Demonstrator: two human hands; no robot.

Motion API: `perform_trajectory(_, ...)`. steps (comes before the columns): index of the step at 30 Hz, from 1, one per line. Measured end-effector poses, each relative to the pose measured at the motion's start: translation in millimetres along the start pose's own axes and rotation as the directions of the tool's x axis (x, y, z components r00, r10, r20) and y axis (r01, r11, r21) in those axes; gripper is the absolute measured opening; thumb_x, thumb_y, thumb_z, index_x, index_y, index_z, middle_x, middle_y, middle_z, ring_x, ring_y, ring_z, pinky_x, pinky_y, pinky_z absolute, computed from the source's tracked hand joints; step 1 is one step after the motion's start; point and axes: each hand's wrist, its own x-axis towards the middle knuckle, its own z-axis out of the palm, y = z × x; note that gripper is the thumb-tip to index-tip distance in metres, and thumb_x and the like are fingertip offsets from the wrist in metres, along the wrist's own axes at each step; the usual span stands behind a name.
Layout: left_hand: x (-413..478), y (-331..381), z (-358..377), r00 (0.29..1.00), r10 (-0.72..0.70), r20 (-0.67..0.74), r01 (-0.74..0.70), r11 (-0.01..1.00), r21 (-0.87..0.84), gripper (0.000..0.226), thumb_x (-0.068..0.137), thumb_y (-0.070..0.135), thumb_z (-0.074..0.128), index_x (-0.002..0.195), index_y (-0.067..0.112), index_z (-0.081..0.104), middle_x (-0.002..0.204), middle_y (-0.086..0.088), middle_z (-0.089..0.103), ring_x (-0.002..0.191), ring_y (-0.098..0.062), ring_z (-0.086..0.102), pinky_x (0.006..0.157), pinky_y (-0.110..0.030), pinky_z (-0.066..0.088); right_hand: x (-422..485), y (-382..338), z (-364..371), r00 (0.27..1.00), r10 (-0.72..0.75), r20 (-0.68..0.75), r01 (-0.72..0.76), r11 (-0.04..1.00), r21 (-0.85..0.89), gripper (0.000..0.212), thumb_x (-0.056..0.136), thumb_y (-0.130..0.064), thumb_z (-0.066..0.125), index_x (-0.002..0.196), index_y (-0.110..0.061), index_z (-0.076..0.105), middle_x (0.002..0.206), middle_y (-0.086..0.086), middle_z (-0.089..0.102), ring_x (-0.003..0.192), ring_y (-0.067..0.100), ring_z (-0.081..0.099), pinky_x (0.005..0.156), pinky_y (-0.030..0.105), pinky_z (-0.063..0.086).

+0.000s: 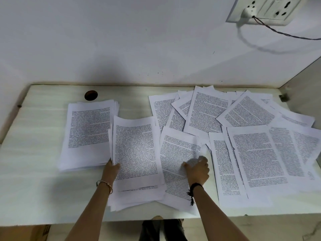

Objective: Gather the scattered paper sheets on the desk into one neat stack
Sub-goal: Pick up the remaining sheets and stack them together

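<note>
Left forearm (90, 214): reaching in over the near edge of the bench (34, 171), wearing a thin bangle (104, 184) at the wrist.
Right forearm (218, 216): reaching in alongside, wearing a black thread (194, 188) at the wrist.
Left grip (112, 168): closing on the left edge of the sheet bundle (135, 153); thumb is lying on top, fingers are going underneath, out of sight.
Sheet bundle: lying near the bench centre, its upper left part overlapping the right edge of the stack (88, 133), its lower end fanning out near the front edge.
Right grip (198, 169): pinching the loose sheet (175, 153) just right of the bundle; thumb is pressing on the print, fingers are curling at the sheet's right edge, which is lifting.
Stack: sitting squared on the left half of the bench, just in front of a round hole (90, 95).
Scattered sheets (251, 150): covering the right half, overlapping at mixed angles, all print up.
Wall socket (271, 9): showing top right, carrying a white plug (248, 10) with a cable (286, 34) trailing right.
</note>
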Motion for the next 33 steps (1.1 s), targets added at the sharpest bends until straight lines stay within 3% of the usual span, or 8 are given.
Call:
perform_trajectory(3,-2,0,-1,1.0,0.02,0.003,-0.02,1.0,0.015,0.042,0.092,-0.005,0.046,0.133,-0.004,0.044,0.134,-0.023,0.051,0.121,-0.038,0.049,0.098,-0.034,0.038,6,-9,-4,0.987,0.071,0.142,-0.097,0.977,0.189,0.011,0.086,-0.01,0.056,0.097,-0.011,0.055,0.102,0.012,0.062,0.102,0.031,0.059,0.086,0.039,0.047)
perform_trajectory(5,-1,0,-1,1.0,0.02,-0.001,-0.02,0.999,0.026,0.041,0.092,-0.004,0.045,0.133,-0.003,0.045,0.133,-0.022,0.052,0.12,-0.038,0.05,0.098,-0.035,0.039,7,-22,-9,0.984,0.02,0.179,-0.058,0.976,0.209,0.015,0.086,-0.005,0.047,0.078,-0.016,0.053,0.097,0.011,0.06,0.102,0.033,0.059,0.082,0.036,0.042)
perform_trajectory(8,2,-2,-3,1.0,0.01,0.015,-0.01,1.0,0.013,0.04,0.091,-0.004,0.046,0.132,-0.003,0.046,0.131,-0.022,0.053,0.119,-0.038,0.051,0.099,-0.037,0.039,8,-49,-19,0.989,-0.109,0.1,0.106,0.994,0.029,0.035,0.09,-0.007,0.046,0.122,-0.013,0.058,0.121,0.012,0.057,0.119,0.033,0.051,0.096,0.044,0.038)
perform_trajectory(11,4,-4,-7,0.997,-0.023,0.077,0.025,0.999,-0.022,0.041,0.091,-0.004,0.047,0.132,-0.002,0.045,0.131,-0.02,0.054,0.119,-0.038,0.051,0.102,-0.04,0.039,8,-77,-31,0.927,-0.371,-0.058,0.358,0.92,-0.157,0.036,0.084,-0.005,0.053,0.118,-0.011,0.062,0.11,0.013,0.06,0.107,0.033,0.054,0.094,0.043,0.036)
perform_trajectory(15,8,-5,-17,0.985,-0.044,0.165,0.045,0.999,-0.004,0.044,0.089,-0.008,0.05,0.133,-0.005,0.043,0.133,-0.023,0.051,0.122,-0.039,0.049,0.108,-0.043,0.036,13,-112,-44,0.618,-0.752,-0.23,0.638,0.651,-0.411,0.026,0.06,0.0,0.066,0.084,-0.01,0.067,0.092,0.008,0.062,0.094,0.031,0.058,0.107,0.052,0.029)
perform_trajectory(20,11,-6,-25,0.981,-0.022,0.195,0.021,1.0,0.007,0.044,0.087,-0.016,0.048,0.13,-0.012,0.041,0.134,-0.033,0.046,0.125,-0.046,0.044,0.108,-0.045,0.032,15,-155,-56,0.248,-0.953,-0.173,0.79,0.302,-0.534,0.017,0.061,0.002,0.062,0.073,-0.009,0.067,0.1,0.007,0.064,0.114,0.029,0.056,0.116,0.05,0.018)
perform_trajectory(27,8,-8,-26,0.983,-0.024,0.184,0.034,0.998,-0.05,0.041,0.089,-0.011,0.049,0.129,-0.009,0.045,0.131,-0.027,0.051,0.121,-0.041,0.05,0.102,-0.039,0.037,22,-185,-62,0.009,-0.991,-0.133,0.807,0.086,-0.585,0.02,0.075,0.006,0.065,0.063,-0.01,0.063,0.094,0.006,0.066,0.109,0.025,0.056,0.114,0.046,0.027)
perform_trajectory(33,6,4,-17,0.987,0.012,0.159,0.002,0.996,-0.089,0.039,0.089,-0.01,0.049,0.128,-0.011,0.045,0.131,-0.028,0.051,0.119,-0.04,0.05,0.102,-0.039,0.037,-7,-199,-48,-0.205,-0.923,0.326,0.813,-0.346,-0.469,0.027,0.041,0.011,0.071,0.055,-0.012,0.071,0.066,0.003,0.066,0.074,0.024,0.062,0.108,0.046,0.041)
